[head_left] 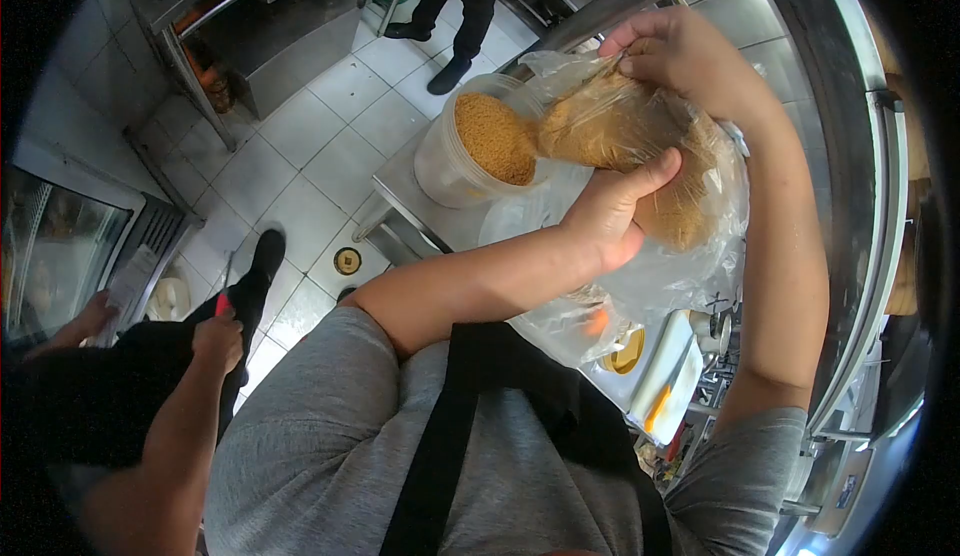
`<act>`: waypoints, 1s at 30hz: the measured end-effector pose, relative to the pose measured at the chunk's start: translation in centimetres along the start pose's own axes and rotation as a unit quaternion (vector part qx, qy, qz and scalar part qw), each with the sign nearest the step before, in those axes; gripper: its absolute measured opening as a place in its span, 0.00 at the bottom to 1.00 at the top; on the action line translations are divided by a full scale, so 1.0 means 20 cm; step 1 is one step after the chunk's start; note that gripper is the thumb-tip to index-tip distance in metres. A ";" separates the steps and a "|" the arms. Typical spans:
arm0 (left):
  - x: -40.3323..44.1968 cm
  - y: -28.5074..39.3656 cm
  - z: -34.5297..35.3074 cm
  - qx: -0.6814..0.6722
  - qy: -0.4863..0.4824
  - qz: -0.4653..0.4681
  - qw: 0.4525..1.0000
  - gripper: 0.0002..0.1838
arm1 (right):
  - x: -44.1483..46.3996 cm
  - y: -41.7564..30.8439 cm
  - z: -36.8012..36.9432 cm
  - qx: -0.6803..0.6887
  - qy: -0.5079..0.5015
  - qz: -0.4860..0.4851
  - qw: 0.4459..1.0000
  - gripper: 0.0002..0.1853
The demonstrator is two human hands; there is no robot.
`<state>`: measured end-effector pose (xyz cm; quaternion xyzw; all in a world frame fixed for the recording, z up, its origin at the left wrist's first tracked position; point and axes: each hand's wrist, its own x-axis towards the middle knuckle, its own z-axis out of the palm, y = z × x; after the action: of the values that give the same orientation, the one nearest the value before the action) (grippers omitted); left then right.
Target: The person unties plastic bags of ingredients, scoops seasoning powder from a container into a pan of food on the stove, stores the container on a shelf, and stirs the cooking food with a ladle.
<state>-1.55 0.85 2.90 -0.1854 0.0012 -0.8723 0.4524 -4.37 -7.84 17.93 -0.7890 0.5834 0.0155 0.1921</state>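
- Head view, clock face centred on the picture: one round translucent plastic tub (436, 171) stands at 12 o'clock on a metal table (383, 176), holding orange-brown crumbs (490, 136).
- At 2 o'clock, one clear plastic bag (685, 196) of the same crumbs is tilted, its mouth at the tub's rim, where crumbs pass into the tub; the exact edge of the mouth is hard to make out.
- Two hands hold the bag. The left hand (622, 211), between 2 and 3 o'clock, is partly closed on its near side, thumb on top, fingers mostly hidden beneath.
- The right hand (668, 56), between 1 and 2 o'clock, has its fingers bent over the far edge, gripping gathered plastic; some fingertips are hidden in the folds.
- At 4 o'clock lie one white cutting board (680, 366) and, on it, one knife with a yellow-orange handle (658, 409); beside the board, one yellow container (626, 352) is partly covered by loose plastic.
- Two other people show, both cut off: legs and two dark shoes at 12 o'clock; at 8 o'clock, a person (130, 376) with one hand on a red-handled tool (223, 302), its type unclear.
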 end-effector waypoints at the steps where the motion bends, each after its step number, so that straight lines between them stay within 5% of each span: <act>1: 0.00 0.00 0.00 0.010 -0.010 0.000 1.000 0.25 | 0.00 0.00 -0.01 -0.007 -0.007 -0.009 1.000 0.09; 13: 0.02 0.02 0.01 0.011 -0.007 -0.007 1.000 0.23 | -0.01 0.00 0.03 -0.070 0.004 -0.021 0.997 0.08; 30: -0.04 0.03 -0.08 0.070 -0.003 -0.054 0.996 0.25 | -0.28 0.11 0.10 0.156 0.071 0.024 0.985 0.11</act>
<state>-1.11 0.85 0.96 -0.1554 -0.0712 -0.8931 0.4161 -7.83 -2.52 16.79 -0.7340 0.6099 -0.1275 0.2703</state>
